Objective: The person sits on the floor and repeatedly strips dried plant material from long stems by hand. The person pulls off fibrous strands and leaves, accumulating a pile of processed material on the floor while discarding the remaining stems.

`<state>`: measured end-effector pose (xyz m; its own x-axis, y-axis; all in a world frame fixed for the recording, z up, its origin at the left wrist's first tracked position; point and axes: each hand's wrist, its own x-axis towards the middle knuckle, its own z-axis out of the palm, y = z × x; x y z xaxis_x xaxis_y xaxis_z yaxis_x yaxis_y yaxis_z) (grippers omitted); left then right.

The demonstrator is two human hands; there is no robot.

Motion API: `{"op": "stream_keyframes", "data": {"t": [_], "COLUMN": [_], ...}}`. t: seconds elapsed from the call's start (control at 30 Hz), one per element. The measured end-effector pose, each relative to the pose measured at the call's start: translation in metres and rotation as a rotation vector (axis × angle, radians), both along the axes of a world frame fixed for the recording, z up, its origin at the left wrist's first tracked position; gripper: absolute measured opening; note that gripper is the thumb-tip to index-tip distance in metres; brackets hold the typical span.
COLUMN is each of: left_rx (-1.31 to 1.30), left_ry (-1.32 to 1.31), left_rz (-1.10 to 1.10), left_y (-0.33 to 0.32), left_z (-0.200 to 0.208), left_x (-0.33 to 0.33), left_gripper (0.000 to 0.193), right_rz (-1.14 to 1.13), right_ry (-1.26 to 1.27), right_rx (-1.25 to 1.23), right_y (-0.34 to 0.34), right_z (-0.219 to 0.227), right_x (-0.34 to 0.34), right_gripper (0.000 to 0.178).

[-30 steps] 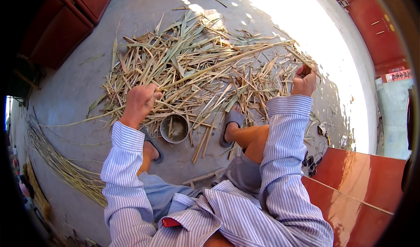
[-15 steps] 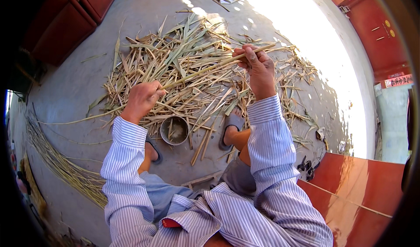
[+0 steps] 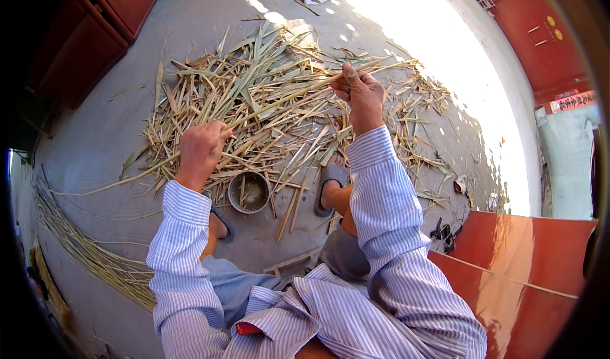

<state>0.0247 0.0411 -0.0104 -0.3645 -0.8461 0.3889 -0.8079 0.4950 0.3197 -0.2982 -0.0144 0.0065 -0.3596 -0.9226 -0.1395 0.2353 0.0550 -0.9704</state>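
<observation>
A long, thin reed stalk [image 3: 273, 107] stretches between my two hands, above a heap of stripped leaves and husks. My left hand [image 3: 202, 150] is closed around it, with a thin tail of the stalk running off to the left over the floor. Farther out and to the right, my right hand [image 3: 361, 100] pinches the stalk between thumb and fingers. Beyond that pinch, the stalk is hard to tell from the straw behind it. Below the hands, between my feet, a round metal bowl [image 3: 248, 192] holds murky liquid and a bit of stalk.
The leaf heap [image 3: 254, 79] spreads over the grey concrete floor [image 3: 89, 149]. A bundle of long thin stalks [image 3: 89, 251] lies at the left. Red cabinets [image 3: 76, 47] stand at the far left. A glossy red panel [image 3: 508, 264] is at the lower right.
The whole view has shifted slightly. My right hand has come a little to the left, and my left hand has dropped slightly nearer. Both hands keep their hold on the reed stalk.
</observation>
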Motion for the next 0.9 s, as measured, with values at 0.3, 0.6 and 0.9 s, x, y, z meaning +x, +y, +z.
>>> {"op": "stream_keyframes", "data": {"t": [0.3, 0.6, 0.9], "left_rx": [-0.283, 0.145, 0.35], "left_ry": [0.035, 0.369, 0.552], "left_rz": [0.146, 0.22, 0.131], "left_y": [0.002, 0.011, 0.025], "left_z": [0.043, 0.081, 0.095], "left_x": [0.035, 0.067, 0.078], "left_gripper": [0.022, 0.022, 0.018], "right_rz": [0.21, 0.382, 0.482], "right_ry": [-0.302, -0.289, -0.316], "right_rx": [0.01, -0.421, -0.561], "right_y": [0.01, 0.026, 0.042], "right_z": [0.014, 0.035, 0.061], "right_x": [0.01, 0.029, 0.023], "right_gripper": [0.024, 0.023, 0.026]}}
